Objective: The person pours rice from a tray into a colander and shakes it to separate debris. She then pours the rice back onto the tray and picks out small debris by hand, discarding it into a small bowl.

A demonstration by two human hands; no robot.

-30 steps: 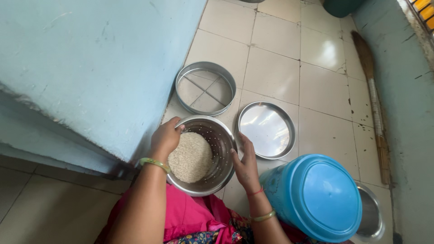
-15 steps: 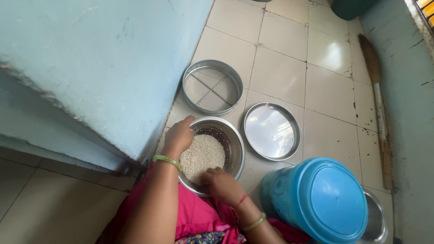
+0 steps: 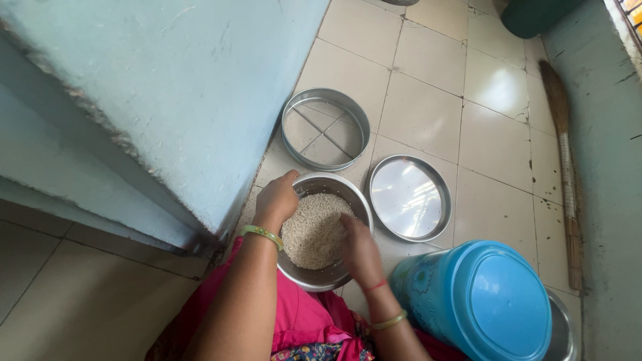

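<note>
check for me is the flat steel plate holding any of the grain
No, the flat steel plate lies bare and shiny on the floor tiles; the grain sits only in the perforated steel bowl.

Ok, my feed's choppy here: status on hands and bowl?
Left hand gripping steel bowl rim. Right hand in the grain, fingers spread. Empty steel plate and sieve beside, nothing blocking.

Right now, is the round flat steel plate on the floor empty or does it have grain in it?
Empty. The round flat steel plate shows only bare shiny metal; the grain sits in the perforated steel bowl.
</note>
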